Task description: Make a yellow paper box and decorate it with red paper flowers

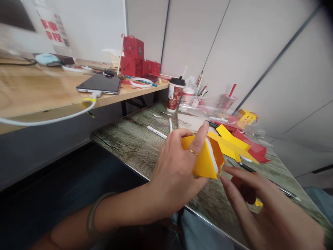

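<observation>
A yellow paper box (204, 161) with one open end is wrapped in the fingers of my left hand (175, 166), its opening tilted toward the right. Along the rim of that opening runs a white strip (212, 155), which looks like tape. The thumb and forefinger of my right hand (260, 201) pinch at the box's lower right corner; its other fingers curl behind. Beyond the box lie yellow paper strips (231, 142) and red paper pieces (256, 149). A black pen-like tool (248, 168) rests behind my right hand.
White markers (156, 132) lie on the dark wood-grain table (130, 139). A lidded red paper cup (174, 94) stands at the back. A yellow dotted box (247, 117) sits back right. On the higher desk are a tablet (100, 83) with a cable and red paper boxes (132, 57).
</observation>
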### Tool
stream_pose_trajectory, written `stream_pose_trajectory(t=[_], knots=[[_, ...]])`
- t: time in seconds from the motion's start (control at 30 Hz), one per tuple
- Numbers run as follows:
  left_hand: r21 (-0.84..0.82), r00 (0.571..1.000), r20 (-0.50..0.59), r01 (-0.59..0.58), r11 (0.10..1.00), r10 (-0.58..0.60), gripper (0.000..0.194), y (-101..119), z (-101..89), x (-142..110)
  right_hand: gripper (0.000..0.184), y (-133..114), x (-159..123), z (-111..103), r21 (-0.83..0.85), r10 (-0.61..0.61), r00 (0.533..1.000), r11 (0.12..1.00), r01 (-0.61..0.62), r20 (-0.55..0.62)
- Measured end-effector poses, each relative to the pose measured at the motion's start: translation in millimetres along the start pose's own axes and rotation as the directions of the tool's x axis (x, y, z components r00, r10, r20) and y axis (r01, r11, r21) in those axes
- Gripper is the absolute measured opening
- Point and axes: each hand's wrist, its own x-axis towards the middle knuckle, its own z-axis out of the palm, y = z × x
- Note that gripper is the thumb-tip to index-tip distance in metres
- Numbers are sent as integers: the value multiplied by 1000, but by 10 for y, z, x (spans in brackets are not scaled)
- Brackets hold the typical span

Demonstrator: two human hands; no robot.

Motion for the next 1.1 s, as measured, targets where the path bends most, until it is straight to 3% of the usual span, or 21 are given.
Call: stream_pose_trajectory(t=[0.1,0.23,0.47,0.77,0.93,1.1], knots=[[14,1000,1,0,1000,0,83,2,-5,2,21,37,-43,-21,15,-12,1000,1000,12,-5],[41,1000,-2,-19,999,20,81,-3,-7,1,27,88,-40,-50,20,-229,972,973,228,43],[152,996,-23,-86,985,91,73,17,-27,-15,21,50,24,-59,-38,-325,945,944,326,47],[135,994,-15,-106,985,109,74,17,-50,-19,9,-21,96,-36,-188,-352,936,920,345,-4],[99,994,2,-106,989,107,74,20,-51,-14,5,-23,100,-13,-143,-323,946,938,317,-22],[-9,997,45,-67,998,67,77,23,-55,-12,3,-23,113,-3,-94,-218,976,972,216,-4]])
